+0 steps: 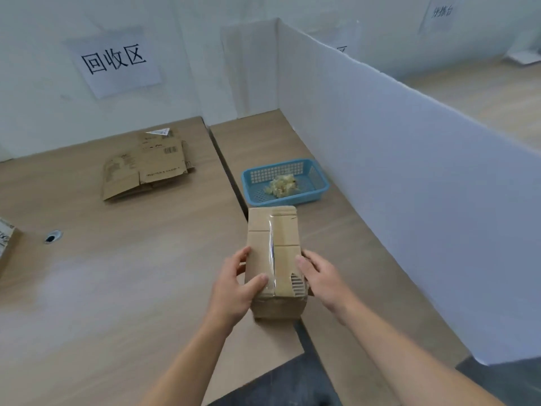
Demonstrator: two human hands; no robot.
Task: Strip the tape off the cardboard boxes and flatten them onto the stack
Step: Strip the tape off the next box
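Observation:
A small brown cardboard box is held above the gap between two tables, its long top seam covered by a strip of clear shiny tape. My left hand grips the box's left side, thumb lying on top near the tape. My right hand holds the right side, fingers curled round the edge by a torn corner that shows the corrugation. A stack of flattened cardboard boxes lies far left on the left table.
A blue plastic basket with crumpled tape scraps sits on the right table beyond the box. A white partition wall runs along the right. Another box edge shows at far left, near a cable hole.

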